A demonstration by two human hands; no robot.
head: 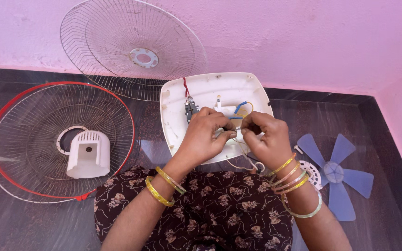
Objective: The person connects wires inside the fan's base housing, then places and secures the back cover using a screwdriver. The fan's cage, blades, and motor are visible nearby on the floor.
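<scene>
Fan stripped (grilles [61,139], blade [333,173] off, lying beside white base [210,93]); left hand [205,135] and right hand [266,137] pinching thin wires [238,122] over base; wiring unfinished, reassembly pending.

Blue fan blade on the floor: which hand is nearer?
Right. The right hand works at the white fan base, just left of the blue fan blade; the left hand is farther left.

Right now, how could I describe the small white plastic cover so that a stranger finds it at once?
Start at the round wire guard with the red rim, lying flat on the dark floor at the left. The white plastic cover sits inside it, near its centre ring. Unlike the wide white base under the hands, it is small, boxy and slotted on top.
</scene>
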